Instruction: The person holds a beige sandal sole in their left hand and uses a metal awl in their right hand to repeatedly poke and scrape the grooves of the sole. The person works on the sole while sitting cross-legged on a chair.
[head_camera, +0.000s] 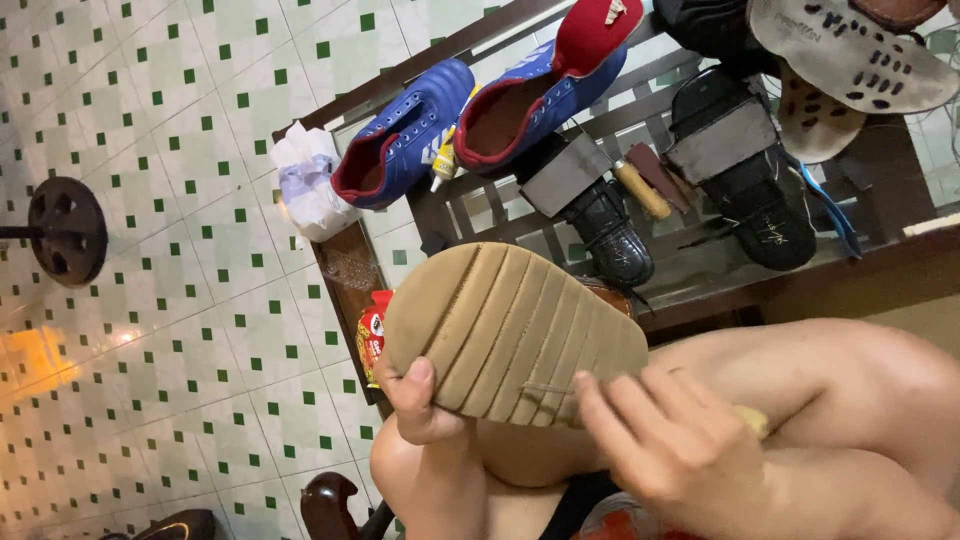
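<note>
The left hand (420, 400) grips a tan ribbed shoe sole (510, 330) by its edge, thumb on the tread. The right hand (675, 445) rests against the sole's lower edge. Behind, a slatted wooden desk (900, 265) carries two blue shoes (480, 120) and black sandals (740, 170).

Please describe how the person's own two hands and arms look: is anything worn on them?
Both are bare. The left hand has no glove, ring or watch that shows, and its short thumbnail is plain. The right hand is blurred, also without glove or ring; its fingers look uncovered. No sleeves reach the forearms. The wrists show no bands or straps, as far as the blur allows.
</note>
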